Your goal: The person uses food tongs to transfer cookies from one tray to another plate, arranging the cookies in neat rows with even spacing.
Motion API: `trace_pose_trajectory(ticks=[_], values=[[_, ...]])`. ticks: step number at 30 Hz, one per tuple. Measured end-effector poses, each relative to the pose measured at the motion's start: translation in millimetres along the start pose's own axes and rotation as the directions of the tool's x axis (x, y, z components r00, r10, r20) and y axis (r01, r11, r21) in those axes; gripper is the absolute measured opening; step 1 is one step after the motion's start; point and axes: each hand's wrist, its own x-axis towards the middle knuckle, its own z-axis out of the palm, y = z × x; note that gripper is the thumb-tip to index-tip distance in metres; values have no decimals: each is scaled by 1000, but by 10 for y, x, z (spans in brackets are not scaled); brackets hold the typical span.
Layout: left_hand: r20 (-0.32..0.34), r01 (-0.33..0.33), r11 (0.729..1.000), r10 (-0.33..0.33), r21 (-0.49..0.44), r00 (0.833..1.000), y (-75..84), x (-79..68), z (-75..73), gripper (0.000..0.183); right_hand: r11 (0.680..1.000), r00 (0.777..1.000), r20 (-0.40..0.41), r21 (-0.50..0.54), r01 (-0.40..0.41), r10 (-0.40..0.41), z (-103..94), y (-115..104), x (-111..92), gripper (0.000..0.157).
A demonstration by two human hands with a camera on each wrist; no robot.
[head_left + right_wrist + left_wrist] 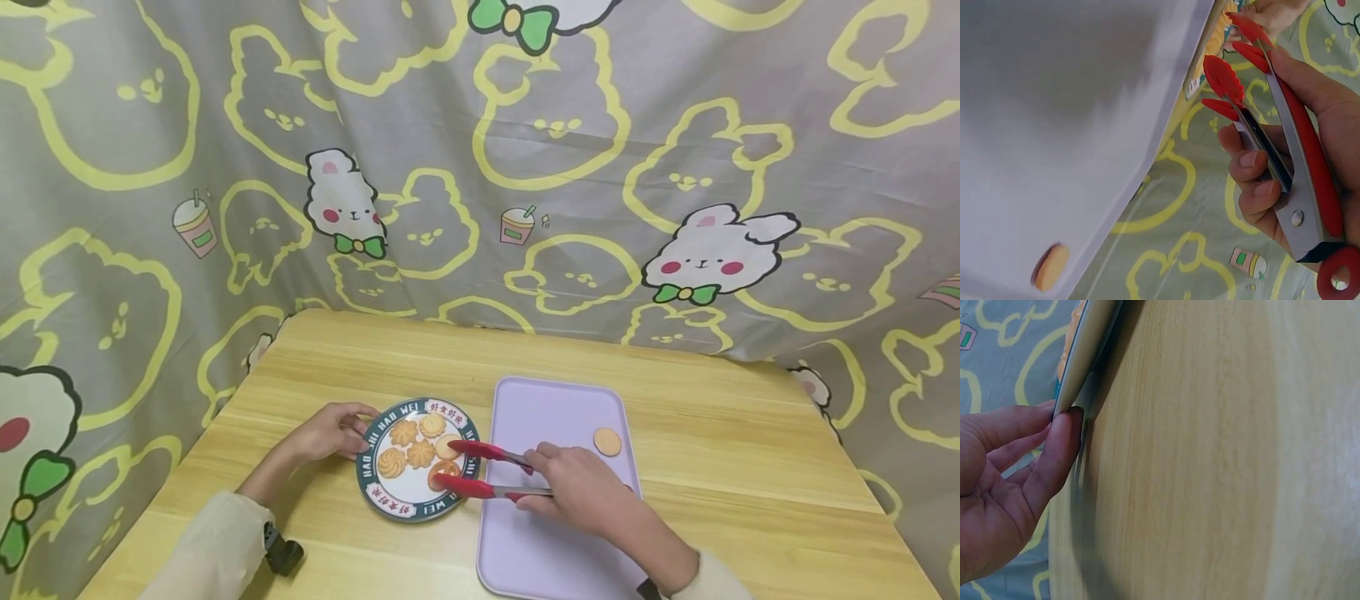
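Observation:
A round plate (365, 483) with a dark green rim holds several cookies (421, 453) of different shapes. At its left edge my left hand (330, 432) pinches the rim between thumb and fingers, as the left wrist view also shows. My right hand (581, 492) grips red-tipped metal tongs (1300, 156). The tongs' two tips are spread apart over the right side of the plate, near a round cookie and another cookie below it. Whether the tips touch either cookie I cannot tell. One round cookie (607, 442) lies on the lilac tray (555, 408), close to its right edge.
The tray stands just right of the plate on a wooden table (315, 367). Behind the table hangs a grey curtain (450, 142) with yellow outlines and cartoon rabbits. A small black device (282, 553) is strapped to my left wrist.

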Motion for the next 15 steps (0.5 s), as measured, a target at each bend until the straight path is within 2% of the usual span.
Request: trace_pose_trajectory(ticks=[7, 15], values=[[21, -24, 1000, 24, -12, 999, -7, 11, 0, 55, 998, 993, -99, -22, -64, 62, -68, 306, -234, 41], [31, -40, 999, 41, -17, 999, 6, -5, 3, 57, 974, 967, -124, -16, -226, 223, -149, 724, -613, 42]])
